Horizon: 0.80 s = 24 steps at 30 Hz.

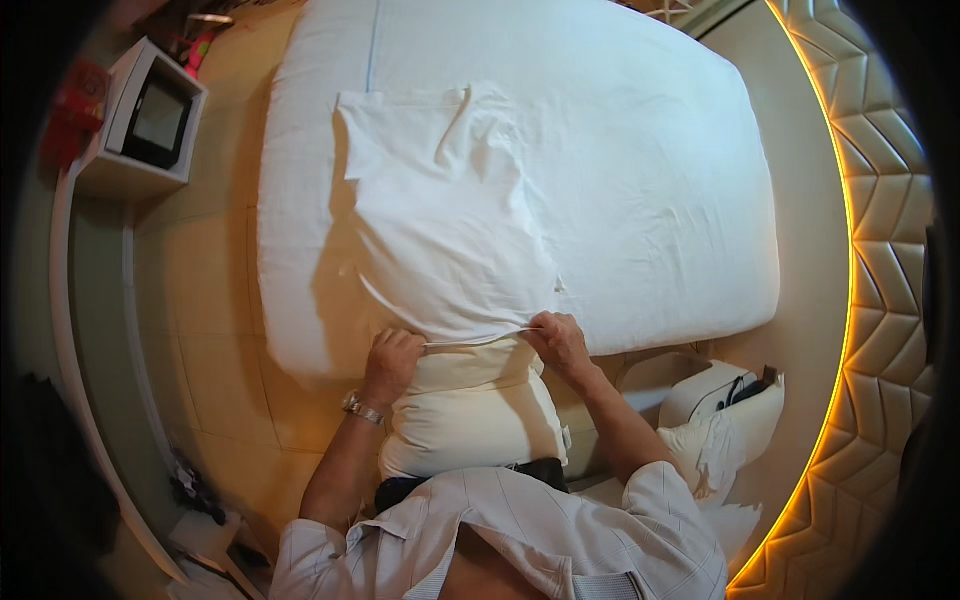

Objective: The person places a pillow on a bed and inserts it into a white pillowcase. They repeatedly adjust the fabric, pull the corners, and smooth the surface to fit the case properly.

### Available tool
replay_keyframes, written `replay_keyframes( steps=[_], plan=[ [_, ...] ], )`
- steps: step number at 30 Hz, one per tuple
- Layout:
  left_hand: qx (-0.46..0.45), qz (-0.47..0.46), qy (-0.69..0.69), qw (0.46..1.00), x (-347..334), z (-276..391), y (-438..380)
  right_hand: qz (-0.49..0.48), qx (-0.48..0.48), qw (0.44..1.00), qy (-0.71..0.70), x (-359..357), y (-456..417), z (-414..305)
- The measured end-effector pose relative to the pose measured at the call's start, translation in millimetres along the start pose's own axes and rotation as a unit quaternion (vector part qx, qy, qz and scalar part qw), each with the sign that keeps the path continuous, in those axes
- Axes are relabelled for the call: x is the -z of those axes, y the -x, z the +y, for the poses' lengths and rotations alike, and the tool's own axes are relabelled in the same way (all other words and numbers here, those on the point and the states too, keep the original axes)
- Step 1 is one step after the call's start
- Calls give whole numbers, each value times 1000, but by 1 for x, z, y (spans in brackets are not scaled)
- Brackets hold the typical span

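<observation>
My left hand (394, 365) grips the left side of the open hem of a white pillowcase (442, 232). On the other side of that hem, my right hand (558, 341) pinches the edge between thumb and fingers. The pillowcase lies wrinkled across the near part of a bed with a white sheet (645, 195). A cream-white pillow (472, 431) rests against my body, just below the hem. Its far end meets the pillowcase edge between my hands; whether any of it is inside the case, I cannot tell.
A padded headboard (877, 300) with a glowing light strip runs along the right. Beside the bed at right stands a white nightstand (697, 386), with white cloth (716, 450) nearby. At upper left is a white cabinet (154, 112) holding a dark-framed appliance. Tiled floor (217, 315) lies left.
</observation>
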<state>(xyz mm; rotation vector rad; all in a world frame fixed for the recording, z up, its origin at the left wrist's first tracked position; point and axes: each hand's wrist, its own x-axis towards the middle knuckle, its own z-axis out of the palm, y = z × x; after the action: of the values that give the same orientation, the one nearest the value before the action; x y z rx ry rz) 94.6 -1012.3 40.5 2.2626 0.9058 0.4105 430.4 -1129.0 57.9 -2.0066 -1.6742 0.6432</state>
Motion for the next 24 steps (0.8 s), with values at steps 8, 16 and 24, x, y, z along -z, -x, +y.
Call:
replay_keyframes(
  steps=[8,16,24],
  plan=[
    [-33,-25,-18,999,4,13,-41,189,-94,977,38,-39,-47,52],
    [-35,-2,-50,998,-27,61,-109,215,-260,902,-270,-93,-86,106],
    [-61,-23,-70,995,-53,72,-200,195,-139,925,-296,-93,-95,44]
  ],
)
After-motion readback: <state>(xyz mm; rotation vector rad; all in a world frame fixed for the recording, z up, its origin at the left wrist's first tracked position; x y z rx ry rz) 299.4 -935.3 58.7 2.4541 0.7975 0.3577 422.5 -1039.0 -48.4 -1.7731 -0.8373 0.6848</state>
